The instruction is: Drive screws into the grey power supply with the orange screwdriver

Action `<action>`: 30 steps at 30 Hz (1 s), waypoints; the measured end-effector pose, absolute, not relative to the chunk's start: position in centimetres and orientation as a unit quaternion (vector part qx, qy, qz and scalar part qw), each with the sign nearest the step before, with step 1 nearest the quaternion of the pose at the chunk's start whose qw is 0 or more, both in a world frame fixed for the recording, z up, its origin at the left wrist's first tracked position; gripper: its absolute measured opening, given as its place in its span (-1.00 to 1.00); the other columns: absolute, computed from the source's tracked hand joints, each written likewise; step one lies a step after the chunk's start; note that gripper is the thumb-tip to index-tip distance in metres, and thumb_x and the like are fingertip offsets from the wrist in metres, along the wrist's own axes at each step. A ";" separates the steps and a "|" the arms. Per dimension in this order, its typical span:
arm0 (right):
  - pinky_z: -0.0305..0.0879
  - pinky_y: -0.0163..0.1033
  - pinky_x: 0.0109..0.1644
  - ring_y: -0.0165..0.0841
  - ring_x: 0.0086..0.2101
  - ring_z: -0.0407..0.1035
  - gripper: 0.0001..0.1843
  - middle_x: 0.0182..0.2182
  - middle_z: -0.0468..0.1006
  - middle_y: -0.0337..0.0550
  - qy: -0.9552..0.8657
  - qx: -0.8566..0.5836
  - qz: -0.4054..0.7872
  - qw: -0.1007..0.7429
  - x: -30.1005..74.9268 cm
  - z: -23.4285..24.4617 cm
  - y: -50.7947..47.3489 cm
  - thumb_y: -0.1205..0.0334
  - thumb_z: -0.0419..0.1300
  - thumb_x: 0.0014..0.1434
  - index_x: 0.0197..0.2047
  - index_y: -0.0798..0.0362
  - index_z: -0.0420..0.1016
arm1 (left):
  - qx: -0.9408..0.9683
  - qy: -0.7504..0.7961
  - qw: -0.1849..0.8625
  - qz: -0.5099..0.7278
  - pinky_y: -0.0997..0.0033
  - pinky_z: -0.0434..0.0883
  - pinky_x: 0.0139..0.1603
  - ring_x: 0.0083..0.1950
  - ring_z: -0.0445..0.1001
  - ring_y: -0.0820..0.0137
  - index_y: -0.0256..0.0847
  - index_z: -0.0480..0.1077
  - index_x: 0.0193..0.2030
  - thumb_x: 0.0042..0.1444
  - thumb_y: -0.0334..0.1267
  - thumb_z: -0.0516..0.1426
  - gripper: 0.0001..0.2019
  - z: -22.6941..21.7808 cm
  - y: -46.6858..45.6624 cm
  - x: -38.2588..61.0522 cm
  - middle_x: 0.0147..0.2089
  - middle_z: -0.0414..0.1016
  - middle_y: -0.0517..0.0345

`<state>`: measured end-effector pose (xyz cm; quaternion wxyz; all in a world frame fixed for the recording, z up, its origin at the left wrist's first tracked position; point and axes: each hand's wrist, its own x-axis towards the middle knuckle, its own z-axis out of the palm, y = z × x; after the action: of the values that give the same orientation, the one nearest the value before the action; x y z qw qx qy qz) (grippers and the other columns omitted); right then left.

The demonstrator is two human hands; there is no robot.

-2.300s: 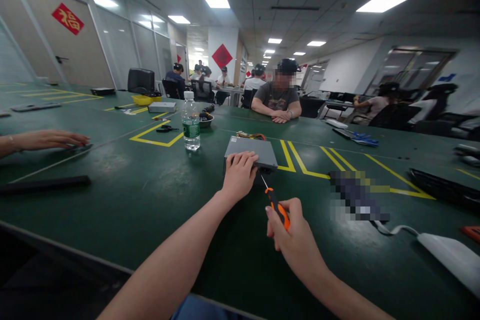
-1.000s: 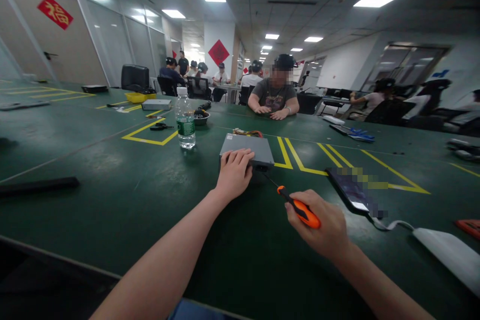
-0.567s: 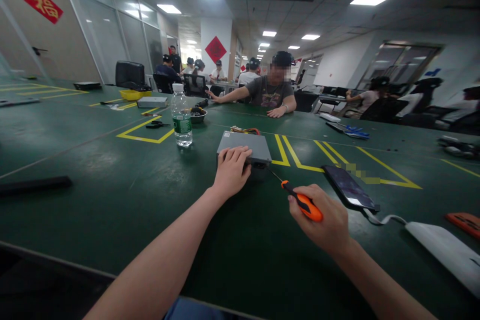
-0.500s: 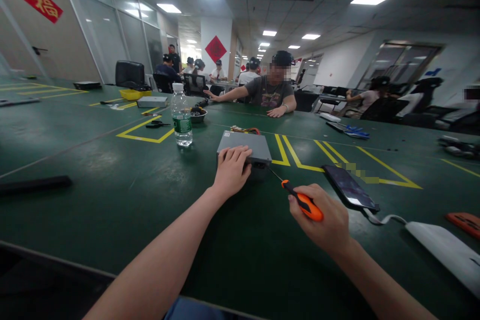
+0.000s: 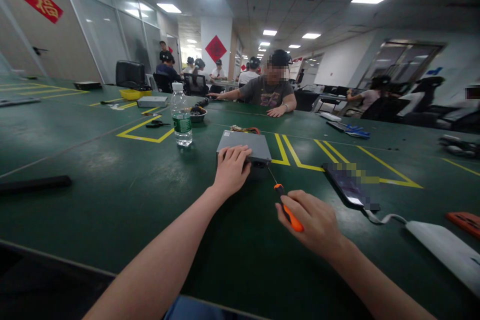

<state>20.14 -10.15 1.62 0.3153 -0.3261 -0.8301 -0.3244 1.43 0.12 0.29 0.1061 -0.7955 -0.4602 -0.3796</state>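
Box of grey metal (image 5: 260, 144), rectangular, on green bench (image 5: 157, 220); left hand (image 5: 231, 167) laid across near edge, fingers lightly spread. Right hand (image 5: 312, 222) closed round orange-and-black screwdriver (image 5: 293, 219), tip near box front. Box likely weighty, stiff, smooth; hold by sides, off multicoloured wires (image 5: 246, 130) behind.

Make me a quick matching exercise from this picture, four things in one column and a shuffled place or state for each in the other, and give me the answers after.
Things:
1. Left hand
2. Right hand
3. Bottle
4. Grey metal box

Places and states:
A. Upright, with a green label
B. Coloured wires at its far side
C. Laid on top of a box
D. Wrapped around a screwdriver

Pairs: 1-C, 2-D, 3-A, 4-B.
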 end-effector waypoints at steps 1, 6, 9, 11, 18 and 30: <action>0.20 -0.38 -0.43 -0.48 -0.48 0.28 -0.91 -0.43 0.43 -0.16 -0.833 -0.319 -0.335 0.305 20.1 1.6 -10.1 0.35 0.10 0.09 -0.28 0.11 0.35 | -0.796 -0.460 0.107 -0.379 0.18 0.03 0.20 0.16 0.20 0.32 -0.07 0.24 0.02 0.13 -0.28 0.00 -0.70 0.3 0.1 1.4 0.13 0.32 0.18; 0.23 -0.36 -0.39 -0.48 -0.45 0.29 -0.91 -0.41 0.42 -0.14 -0.838 -0.309 -0.339 0.294 20.1 1.4 -10.0 0.36 0.11 0.10 -0.27 0.14 0.37 | -0.795 -0.458 0.108 -0.381 0.18 0.02 0.20 0.16 0.20 0.33 -0.08 0.24 0.02 0.13 -0.28 0.00 -0.71 0.3 0.1 1.4 0.12 0.32 0.19; 0.23 -0.36 -0.39 -0.47 -0.44 0.29 -0.92 -0.40 0.41 -0.12 -0.826 -0.328 -0.350 0.297 19.9 1.5 -10.1 0.35 0.09 0.11 -0.30 0.13 0.39 | -0.796 -0.455 0.107 -0.385 0.19 0.02 0.19 0.16 0.20 0.33 -0.08 0.24 0.01 0.13 -0.28 0.00 -0.71 0.3 0.1 1.4 0.12 0.32 0.20; 0.24 -0.36 -0.36 -0.46 -0.41 0.30 -0.90 -0.37 0.41 -0.11 -0.817 -0.332 -0.370 0.291 19.8 1.5 -10.3 0.37 0.07 0.12 -0.28 0.11 0.40 | -0.796 -0.454 0.107 -0.385 0.19 0.02 0.19 0.16 0.19 0.33 -0.08 0.24 0.01 0.13 -0.28 0.00 -0.71 0.3 0.2 1.4 0.12 0.32 0.19; 0.21 -0.34 -0.40 -0.44 -0.46 0.29 -0.91 -0.39 0.41 -0.10 -0.793 -0.351 -0.427 0.254 19.3 2.1 -11.6 0.28 0.13 0.13 -0.27 0.07 0.40 | -0.795 -0.458 0.109 -0.382 0.17 0.01 0.20 0.16 0.19 0.32 -0.08 0.25 0.01 0.13 -0.28 0.00 -0.71 0.0 0.3 1.5 0.13 0.31 0.19; 0.33 -0.21 -0.14 -0.25 -0.07 0.32 -0.83 -0.10 0.40 0.07 -0.838 -0.319 -0.350 0.271 18.7 1.6 -11.3 0.39 0.07 0.13 -0.17 0.07 0.34 | -0.792 -0.458 0.107 -0.389 0.19 0.00 0.21 0.16 0.20 0.34 -0.08 0.26 0.00 0.12 -0.28 0.01 -0.72 0.1 0.2 1.6 0.12 0.33 0.20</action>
<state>18.67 -11.35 1.63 0.2708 -0.3186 -0.8382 -0.3501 1.56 0.21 0.11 0.1068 -0.7919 -0.4582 -0.3894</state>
